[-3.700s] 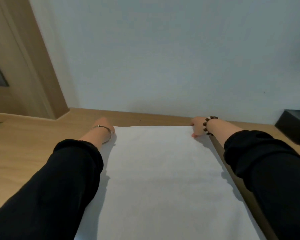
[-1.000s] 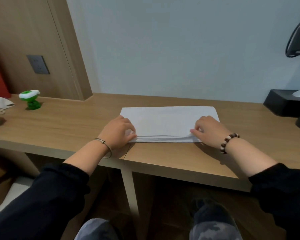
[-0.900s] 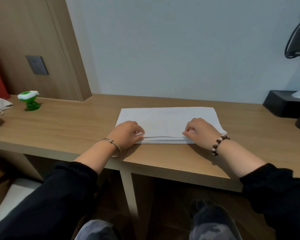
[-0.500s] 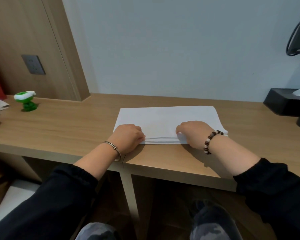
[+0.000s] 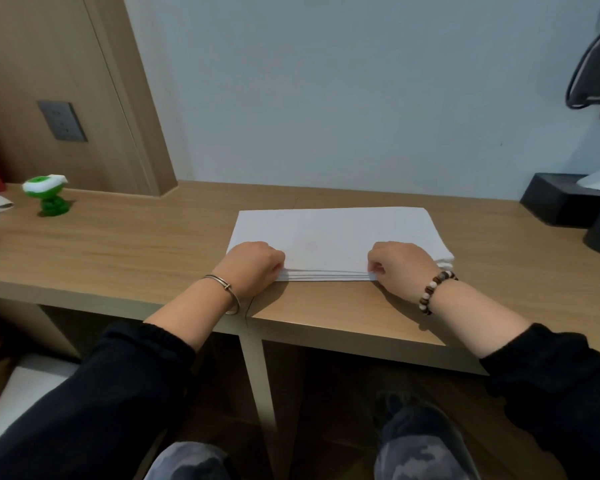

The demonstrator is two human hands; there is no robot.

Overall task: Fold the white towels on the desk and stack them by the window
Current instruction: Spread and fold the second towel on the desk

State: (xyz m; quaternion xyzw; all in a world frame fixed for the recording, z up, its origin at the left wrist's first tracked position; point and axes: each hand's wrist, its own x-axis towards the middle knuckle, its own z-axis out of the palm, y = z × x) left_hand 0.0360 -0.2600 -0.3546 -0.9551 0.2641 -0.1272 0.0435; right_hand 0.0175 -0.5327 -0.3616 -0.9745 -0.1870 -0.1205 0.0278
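Your towel (image 5: 329,233) lies folded mid-desk (image 5: 136,244), its layered edge facing you. Your left hand (image 5: 253,265) curls its fingers over the near-left corner, and your right hand (image 5: 399,265) pinches the near edge between thumb and fingers, a little inside the right corner. You look set for another fold, so catch every layer in both grips, lift evenly and land edge on edge. A loose layer will skew the stack. No window is in view.

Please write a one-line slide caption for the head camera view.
Left hand and right hand grip the near edge of a folded white towel on a wooden desk.
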